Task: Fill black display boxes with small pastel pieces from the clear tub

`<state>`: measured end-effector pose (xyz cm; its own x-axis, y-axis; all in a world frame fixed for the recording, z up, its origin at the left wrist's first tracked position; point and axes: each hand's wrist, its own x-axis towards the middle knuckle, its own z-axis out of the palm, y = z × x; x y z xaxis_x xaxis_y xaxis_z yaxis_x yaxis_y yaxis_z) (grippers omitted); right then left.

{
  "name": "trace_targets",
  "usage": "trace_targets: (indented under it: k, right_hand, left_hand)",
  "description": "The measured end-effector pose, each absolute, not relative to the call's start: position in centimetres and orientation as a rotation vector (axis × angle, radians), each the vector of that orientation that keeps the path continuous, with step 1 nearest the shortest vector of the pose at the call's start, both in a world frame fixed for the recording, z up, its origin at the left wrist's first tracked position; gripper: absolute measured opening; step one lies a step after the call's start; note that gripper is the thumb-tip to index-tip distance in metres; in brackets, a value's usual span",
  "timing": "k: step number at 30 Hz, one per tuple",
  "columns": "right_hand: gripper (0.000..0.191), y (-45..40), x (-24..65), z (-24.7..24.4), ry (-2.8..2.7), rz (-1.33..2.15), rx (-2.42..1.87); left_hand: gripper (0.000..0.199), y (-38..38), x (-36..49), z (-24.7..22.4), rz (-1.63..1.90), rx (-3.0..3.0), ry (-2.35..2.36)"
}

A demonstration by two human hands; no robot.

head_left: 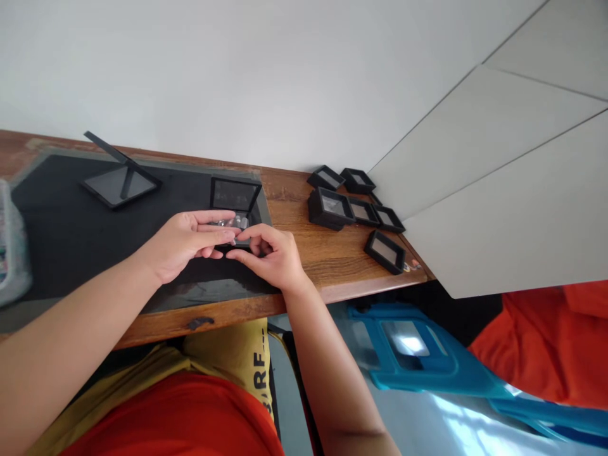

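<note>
A small black case stands on the dark mat with its framed lid raised toward the wall. Small shiny, clear-looking pieces show inside it, partly covered by my fingers. My left hand reaches over the case from the left. Its index finger is long, and the thumb and another finger close together over the case; whatever tiny thing is between them is too small to name. My right hand curls at the near right corner of the case, with thumb and index finger bent around its edge.
Another opened black case lies on the dark mat to the left. Several black boxes with windowed tops sit at the right end of the wooden table. A clear plastic tub is far left; a blue chair and a person's orange sleeve are right.
</note>
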<state>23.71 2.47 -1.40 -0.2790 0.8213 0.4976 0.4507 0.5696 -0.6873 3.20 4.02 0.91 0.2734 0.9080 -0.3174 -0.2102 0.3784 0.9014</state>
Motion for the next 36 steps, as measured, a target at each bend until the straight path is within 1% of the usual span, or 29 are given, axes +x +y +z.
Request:
trace_targets:
  k: [8,15,22,27,31,36]
  right_hand:
    - [0.032,2.37,23.46,-1.39,-1.938,0.500,-0.914]
    - [0.036,2.35,23.39,-1.45,-1.953,0.537,-0.969]
    - [0.029,2.29,23.45,-1.39,-1.947,0.530,-0.925]
    - [0.029,2.30,23.45,-1.23,-1.952,0.457,-0.913]
    - [0.028,2.38,23.46,-1.27,-1.939,0.414,-0.888]
    - [0.015,2.18,23.32,-1.05,-1.980,0.473,-0.824]
  left_hand:
    - [0.066,3.83,2.96,0.57,0.861,0.918,0.960]
    - [0.066,3.59,3.18,0.44,0.821,0.976,0.931]
    - [0.063,3.41,3.50,0.56,0.801,1.041,0.927]
    - [0.054,3.46,3.47,0.79,0.801,1.072,0.928]
    - [0.053,3.58,3.41,0.83,0.799,1.071,0.964]
    - [0.055,3.56,3.47,0.79,0.785,1.102,1.004]
